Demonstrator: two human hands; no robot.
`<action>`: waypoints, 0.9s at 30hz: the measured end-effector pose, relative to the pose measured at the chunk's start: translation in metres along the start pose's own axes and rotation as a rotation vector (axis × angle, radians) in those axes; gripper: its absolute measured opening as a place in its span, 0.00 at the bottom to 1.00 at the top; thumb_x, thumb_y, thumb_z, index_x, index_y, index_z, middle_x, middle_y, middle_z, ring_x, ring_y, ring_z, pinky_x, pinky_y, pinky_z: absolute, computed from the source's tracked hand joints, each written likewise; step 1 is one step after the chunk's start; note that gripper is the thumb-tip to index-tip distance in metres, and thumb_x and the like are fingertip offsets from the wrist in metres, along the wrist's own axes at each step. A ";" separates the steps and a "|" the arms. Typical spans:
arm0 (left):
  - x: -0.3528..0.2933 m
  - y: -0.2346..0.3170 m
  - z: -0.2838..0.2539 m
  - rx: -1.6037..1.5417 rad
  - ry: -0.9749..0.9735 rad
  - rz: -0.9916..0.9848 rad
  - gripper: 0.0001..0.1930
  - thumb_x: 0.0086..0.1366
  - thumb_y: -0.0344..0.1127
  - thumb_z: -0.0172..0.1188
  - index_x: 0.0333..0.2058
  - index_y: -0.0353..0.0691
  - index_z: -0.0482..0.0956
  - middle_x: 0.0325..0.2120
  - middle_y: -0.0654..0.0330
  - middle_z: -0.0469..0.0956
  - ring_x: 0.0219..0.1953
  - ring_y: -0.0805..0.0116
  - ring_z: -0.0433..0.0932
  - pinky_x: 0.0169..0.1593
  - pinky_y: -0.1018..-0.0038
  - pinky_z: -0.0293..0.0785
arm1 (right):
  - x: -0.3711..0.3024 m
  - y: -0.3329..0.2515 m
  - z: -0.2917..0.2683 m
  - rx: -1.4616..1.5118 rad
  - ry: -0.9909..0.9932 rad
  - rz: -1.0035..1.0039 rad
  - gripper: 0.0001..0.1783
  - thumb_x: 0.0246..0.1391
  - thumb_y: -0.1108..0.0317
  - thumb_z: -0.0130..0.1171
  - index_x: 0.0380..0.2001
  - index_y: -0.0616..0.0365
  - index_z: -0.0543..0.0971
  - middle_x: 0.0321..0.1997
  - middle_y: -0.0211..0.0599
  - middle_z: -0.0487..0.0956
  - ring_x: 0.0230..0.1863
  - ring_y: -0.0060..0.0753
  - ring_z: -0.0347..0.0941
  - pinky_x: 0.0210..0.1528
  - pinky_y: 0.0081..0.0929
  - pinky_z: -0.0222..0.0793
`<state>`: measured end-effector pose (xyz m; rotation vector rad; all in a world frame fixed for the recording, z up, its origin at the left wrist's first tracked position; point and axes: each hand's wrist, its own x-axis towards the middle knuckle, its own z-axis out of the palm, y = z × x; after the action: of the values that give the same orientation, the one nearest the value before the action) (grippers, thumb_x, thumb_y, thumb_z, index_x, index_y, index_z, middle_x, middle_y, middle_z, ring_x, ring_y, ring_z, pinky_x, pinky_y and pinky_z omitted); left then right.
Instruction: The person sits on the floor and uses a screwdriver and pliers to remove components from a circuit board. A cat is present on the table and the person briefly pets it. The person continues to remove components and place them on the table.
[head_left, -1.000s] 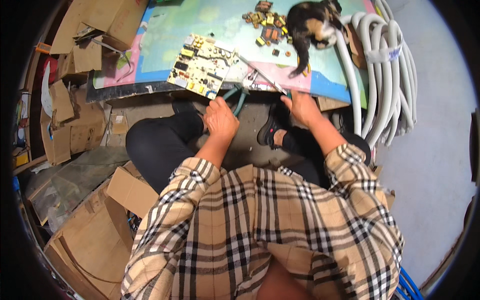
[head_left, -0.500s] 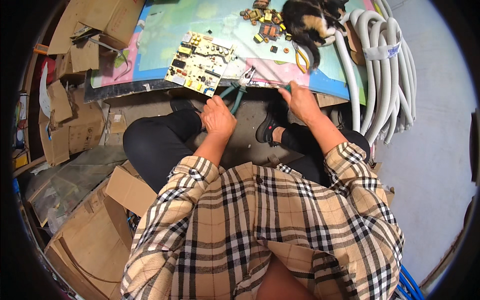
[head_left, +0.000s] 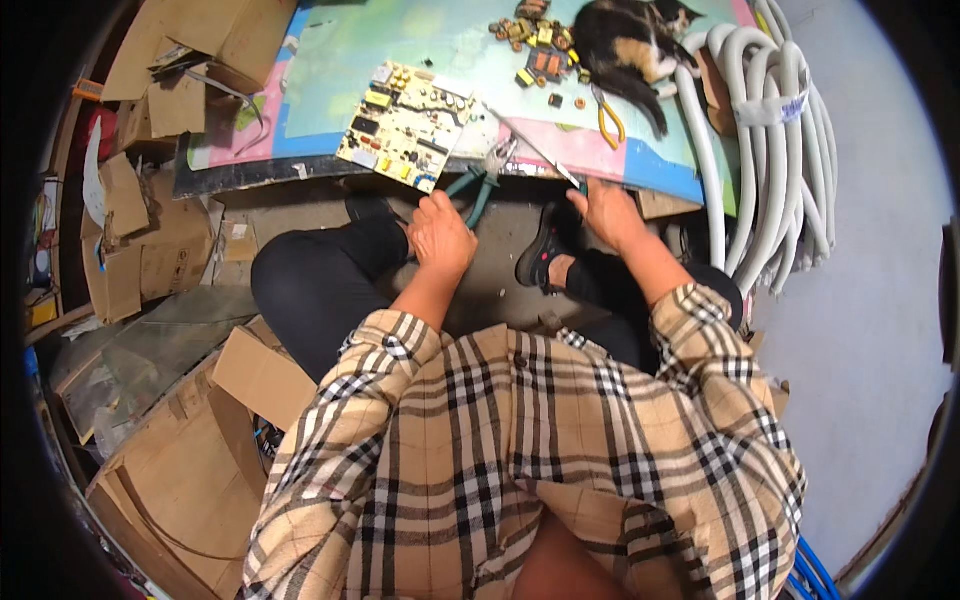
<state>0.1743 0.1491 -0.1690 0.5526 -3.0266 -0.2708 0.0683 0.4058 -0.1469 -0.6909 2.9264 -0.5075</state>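
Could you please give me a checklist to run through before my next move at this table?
1. Right hand gripping the long metal tool by its handle: ok.
2. Left hand around the handles of the green-handled pliers: ok.
3. Circuit board wholly on the table: not ok, its near corner juts past the edge.
4. Long tool's tip clear of the board: cannot tell, it is close to the right side.
5. Cat off the board: ok, lying apart.
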 end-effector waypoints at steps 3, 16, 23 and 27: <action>0.001 -0.003 -0.004 -0.028 0.015 -0.017 0.28 0.46 0.36 0.70 0.41 0.35 0.63 0.38 0.48 0.70 0.42 0.48 0.74 0.46 0.54 0.73 | 0.027 -0.017 -0.016 0.018 0.090 0.033 0.26 0.61 0.49 0.56 0.34 0.68 0.73 0.23 0.61 0.79 0.30 0.62 0.78 0.34 0.53 0.74; 0.005 0.010 -0.019 -0.294 -0.169 -0.127 0.27 0.51 0.40 0.66 0.43 0.32 0.63 0.42 0.39 0.72 0.46 0.39 0.75 0.50 0.54 0.72 | 0.071 -0.059 -0.017 0.279 0.182 0.007 0.18 0.59 0.55 0.55 0.35 0.63 0.78 0.34 0.58 0.79 0.38 0.60 0.77 0.41 0.52 0.72; 0.007 0.021 -0.011 -0.803 -0.523 -0.264 0.44 0.47 0.52 0.70 0.51 0.20 0.63 0.45 0.31 0.76 0.50 0.39 0.77 0.54 0.57 0.72 | 0.008 -0.103 0.020 1.303 -0.717 0.302 0.37 0.59 0.36 0.54 0.50 0.64 0.76 0.47 0.40 0.78 0.44 0.25 0.74 0.46 0.26 0.72; -0.005 0.027 0.011 -0.844 -0.414 0.101 0.25 0.52 0.48 0.68 0.38 0.30 0.80 0.32 0.51 0.82 0.35 0.65 0.80 0.43 0.68 0.74 | 0.004 -0.101 0.033 1.385 -0.633 0.506 0.24 0.59 0.52 0.61 0.47 0.63 0.77 0.43 0.38 0.79 0.42 0.25 0.76 0.42 0.23 0.72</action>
<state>0.1690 0.1772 -0.1747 0.2791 -2.8461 -1.7079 0.1122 0.3091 -0.1433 0.1007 1.4653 -1.5500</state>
